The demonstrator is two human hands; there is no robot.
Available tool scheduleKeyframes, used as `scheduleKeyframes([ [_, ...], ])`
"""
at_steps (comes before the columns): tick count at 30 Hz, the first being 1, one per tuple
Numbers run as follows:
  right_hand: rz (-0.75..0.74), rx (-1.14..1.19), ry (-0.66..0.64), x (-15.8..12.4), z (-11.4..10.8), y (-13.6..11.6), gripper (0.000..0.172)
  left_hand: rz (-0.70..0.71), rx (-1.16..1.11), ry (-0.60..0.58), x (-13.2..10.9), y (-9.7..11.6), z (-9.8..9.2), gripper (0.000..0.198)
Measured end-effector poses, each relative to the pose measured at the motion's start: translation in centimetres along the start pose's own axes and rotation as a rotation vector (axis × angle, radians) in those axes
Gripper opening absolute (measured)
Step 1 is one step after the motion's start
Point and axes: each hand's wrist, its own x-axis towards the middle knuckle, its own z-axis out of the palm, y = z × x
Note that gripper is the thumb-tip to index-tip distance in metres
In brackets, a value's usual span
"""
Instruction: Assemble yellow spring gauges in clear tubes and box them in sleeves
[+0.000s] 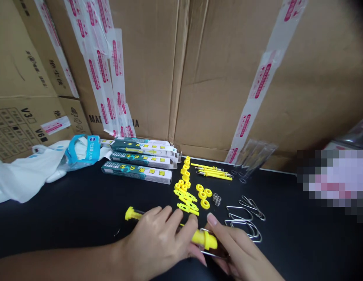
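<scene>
Cartons (216, 78) stand behind the counter's (287, 242) back edge. Printed boxes (137, 173) lie at back left, with a plastic bag (23, 175) beyond them at the left edge. Small plastic parts (185, 187) sit mid-counter, bent wire clips (244, 220) to their right, and a plastic tube (204, 239) lies between the left hand (154, 244) and right hand (240, 249) near the front.

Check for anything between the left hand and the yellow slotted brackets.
Nothing visible: the left hand, on the yellow-capped tube, lies just below the yellow slotted brackets, with only black tabletop between them.
</scene>
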Motion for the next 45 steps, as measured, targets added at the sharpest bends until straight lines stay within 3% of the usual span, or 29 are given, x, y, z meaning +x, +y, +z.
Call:
scheduleKeyframes([
  [2, -0.177, -0.144, 0.06, -0.4, -0.5, 0.1, 0.054, -0.014, -0.001, -0.003, 0.0, 0.0, 0.1, 0.048],
  [6, -0.524, -0.394, 0.043, -0.2, -1.3, 0.1, 0.031, -0.049, -0.011, -0.029, -0.2, 0.1, 0.3, 0.044],
  [10, -0.755, -0.641, 0.051, 0.2, -1.4, 0.4, 0.037, -0.051, -0.043, -0.081, -0.4, 0.0, 0.2, 0.036],
  [13, -0.774, -0.745, 0.04, 0.1, -1.4, 0.4, 0.044, -0.04, -0.065, -0.101, -0.5, -0.1, 0.0, 0.029],
  [21, -0.794, -0.79, 0.073, 0.0, -1.0, 0.3, 0.029, 0.009, -0.077, -0.103, -0.6, -0.2, -0.2, 0.024],
  [28, -1.006, -1.054, 0.297, 0.1, -0.7, 0.6, 0.037, 0.038, -0.081, -0.042, -0.6, -0.2, 0.0, 0.028],
  [34, -0.985, -1.038, 0.201, -0.5, -0.8, -0.8, 0.043, 0.115, -0.085, 0.014, -0.4, -0.2, -0.4, 0.033],
  [45, -0.967, -0.995, 0.137, -0.6, -0.8, -1.4, 0.048, 0.119, -0.083, 0.04, 0.1, -0.1, -0.8, 0.039],
])
